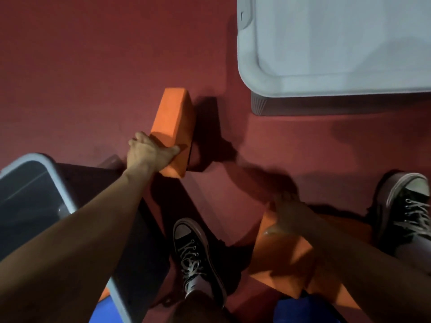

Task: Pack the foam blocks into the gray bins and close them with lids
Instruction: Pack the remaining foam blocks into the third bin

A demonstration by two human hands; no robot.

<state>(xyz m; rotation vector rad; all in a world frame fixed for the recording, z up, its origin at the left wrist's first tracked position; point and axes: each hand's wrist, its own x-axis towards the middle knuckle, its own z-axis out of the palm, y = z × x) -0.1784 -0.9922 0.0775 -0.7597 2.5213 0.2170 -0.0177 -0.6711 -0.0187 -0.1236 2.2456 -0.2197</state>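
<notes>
Lower left, an open gray bin's rim (62, 183) runs beside the left forearm. The left hand (149, 153) grips the near end of an orange foam block (175, 117), with red floor (93, 66) all round it. The blurred right hand (291, 213) lies on more orange blocks (284, 262); its grip cannot be told. The lidded bin (338, 43) stands upper right.

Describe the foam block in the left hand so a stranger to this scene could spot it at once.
Start at the lidded gray bin, upper right, and move down-left over the red floor. A lone orange foam block is there, its near end held by the left hand. The other orange blocks sit lower, under the right hand between the shoes.
</notes>
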